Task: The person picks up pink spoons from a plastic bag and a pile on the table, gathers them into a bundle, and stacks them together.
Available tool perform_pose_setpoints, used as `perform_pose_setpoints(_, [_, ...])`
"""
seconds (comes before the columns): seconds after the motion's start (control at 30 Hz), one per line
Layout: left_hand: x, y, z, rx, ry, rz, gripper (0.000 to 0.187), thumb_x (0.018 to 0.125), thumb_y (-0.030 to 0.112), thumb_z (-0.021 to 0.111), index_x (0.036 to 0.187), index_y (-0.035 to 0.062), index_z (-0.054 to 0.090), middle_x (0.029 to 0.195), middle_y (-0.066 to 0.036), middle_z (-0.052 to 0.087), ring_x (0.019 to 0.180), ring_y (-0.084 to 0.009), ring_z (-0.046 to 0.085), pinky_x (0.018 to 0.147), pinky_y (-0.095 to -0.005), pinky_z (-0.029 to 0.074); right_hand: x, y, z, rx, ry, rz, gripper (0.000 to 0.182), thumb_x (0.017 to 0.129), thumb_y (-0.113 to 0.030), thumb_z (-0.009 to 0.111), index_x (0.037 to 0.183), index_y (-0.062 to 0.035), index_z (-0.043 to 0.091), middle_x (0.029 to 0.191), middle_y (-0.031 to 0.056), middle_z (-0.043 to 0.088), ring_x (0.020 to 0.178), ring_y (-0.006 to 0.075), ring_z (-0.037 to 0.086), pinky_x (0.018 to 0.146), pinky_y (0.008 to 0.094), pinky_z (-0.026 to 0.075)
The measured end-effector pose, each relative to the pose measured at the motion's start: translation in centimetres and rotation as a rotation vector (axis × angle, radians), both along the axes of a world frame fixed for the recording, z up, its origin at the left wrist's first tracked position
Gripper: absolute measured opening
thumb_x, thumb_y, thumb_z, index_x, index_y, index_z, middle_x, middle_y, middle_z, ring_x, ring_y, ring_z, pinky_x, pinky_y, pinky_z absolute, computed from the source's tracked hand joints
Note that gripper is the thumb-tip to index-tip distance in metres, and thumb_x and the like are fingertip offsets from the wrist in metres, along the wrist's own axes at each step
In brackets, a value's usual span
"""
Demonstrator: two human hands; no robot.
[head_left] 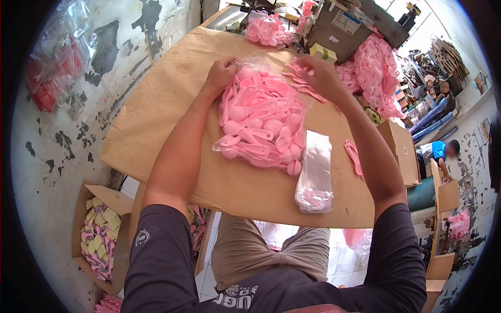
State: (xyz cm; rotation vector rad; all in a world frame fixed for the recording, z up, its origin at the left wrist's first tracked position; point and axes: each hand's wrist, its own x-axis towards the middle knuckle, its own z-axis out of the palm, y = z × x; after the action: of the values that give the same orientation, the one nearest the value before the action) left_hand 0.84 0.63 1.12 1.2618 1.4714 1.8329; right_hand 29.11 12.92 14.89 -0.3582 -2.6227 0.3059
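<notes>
A clear plastic bag full of pink spoons (263, 117) lies on the brown table (156, 117). At the bag's upper left corner, my left hand (223, 73) is closed on the plastic. My right hand (321, 75) is above several loose pink spoons (305, 86) just right of the bag's top; its fingers are partly smeared and what they hold, if anything, cannot be made out. A stack of clear plastic sleeves (314, 172) lies right of the bag. Further right, near my right forearm, are a few more pink spoons (354, 158).
Behind are pink pieces (267, 29), a grey machine (339, 28) and a small yellow box (323, 53). A pink heap (373, 73) and a cardboard box (399, 151) stand right. An open carton (99, 235) sits lower left. Another person (441, 151) bends at far right.
</notes>
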Motion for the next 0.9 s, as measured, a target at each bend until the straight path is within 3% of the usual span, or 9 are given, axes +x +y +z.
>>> perform_pose_setpoints(0.1, [0.6, -0.8, 1.1, 0.02, -0.102, -0.088, 0.023, 0.101, 0.011, 0.057, 0.113, -0.0022, 0.071, 0.102, -0.005, 0.072, 0.087, -0.0104, 0.066, 0.078, -0.0259, 0.055, -4.1, -1.5, -1.5, -0.145, -0.133, 0.175, 0.038, 0.094, -0.02, 0.067, 0.13, -0.01, 0.062, 0.112, 0.0127, 0.07, 0.099, 0.0248, 0.067, 0.089, 0.0387, 0.054])
perform_pose_setpoints(0.2, [0.8, -0.9, 1.2, 0.053, -0.176, -0.123, 0.024, 0.101, 0.013, 0.058, 0.116, -0.0021, 0.069, 0.105, -0.007, 0.072, 0.088, -0.0114, 0.067, 0.079, -0.0262, 0.056, -7.2, -3.9, -2.6, 0.046, -0.118, 0.297, 0.042, 0.092, -0.021, 0.068, 0.132, -0.0112, 0.062, 0.113, 0.0122, 0.07, 0.1, 0.0252, 0.067, 0.089, 0.0403, 0.054])
perform_pose_setpoints(0.27, [1.0, -1.1, 1.5, 0.042, -0.194, -0.15, 0.026, 0.102, 0.015, 0.058, 0.12, -0.0019, 0.068, 0.107, -0.008, 0.071, 0.088, -0.0118, 0.067, 0.08, -0.0264, 0.056, -8.2, -5.0, -2.8, 0.029, -0.146, 0.202, 0.04, 0.091, -0.018, 0.067, 0.13, -0.0117, 0.062, 0.109, 0.0111, 0.07, 0.099, 0.0243, 0.067, 0.087, 0.0401, 0.054])
perform_pose_setpoints(0.4, [0.6, -0.8, 1.1, 0.064, -0.221, -0.157, 0.024, 0.1, 0.012, 0.059, 0.117, -0.0028, 0.069, 0.103, -0.007, 0.072, 0.088, -0.0117, 0.067, 0.078, -0.027, 0.056, -8.5, -5.2, -2.4, 0.003, -0.187, 0.242, 0.036, 0.091, -0.017, 0.066, 0.127, -0.0121, 0.062, 0.108, 0.0113, 0.07, 0.099, 0.0249, 0.067, 0.087, 0.0398, 0.054])
perform_pose_setpoints(0.6, [0.6, -0.7, 1.2, 0.056, -0.202, -0.15, 0.024, 0.103, 0.015, 0.059, 0.118, -0.0015, 0.067, 0.103, -0.008, 0.073, 0.087, -0.0118, 0.068, 0.078, -0.0267, 0.056, -6.0, -3.3, -1.3, -0.03, -0.207, 0.264, 0.026, 0.091, -0.012, 0.07, 0.116, -0.0063, 0.064, 0.099, 0.009, 0.068, 0.087, 0.0176, 0.068, 0.078, 0.0324, 0.054])
perform_pose_setpoints(0.67, [0.9, -0.8, 1.3, 0.038, -0.215, -0.133, 0.023, 0.103, 0.016, 0.058, 0.115, -0.0016, 0.068, 0.101, -0.008, 0.073, 0.087, -0.0115, 0.067, 0.077, -0.026, 0.055, -4.5, -3.5, -0.2, -0.272, -0.143, 0.237, 0.021, 0.093, -0.009, 0.071, 0.112, -0.0036, 0.065, 0.096, 0.0047, 0.069, 0.084, 0.0116, 0.066, 0.076, 0.0278, 0.053])
perform_pose_setpoints(0.9, [0.9, -0.8, 1.3, 0.039, -0.183, -0.133, 0.023, 0.103, 0.016, 0.059, 0.113, -0.0012, 0.069, 0.1, -0.008, 0.073, 0.085, -0.0111, 0.066, 0.077, -0.0258, 0.055, -0.4, 0.3, 1.5, -0.596, 0.207, 0.217, 0.017, 0.098, -0.006, 0.07, 0.114, -0.0033, 0.064, 0.107, 0.0007, 0.068, 0.095, 0.0076, 0.064, 0.082, 0.0263, 0.055])
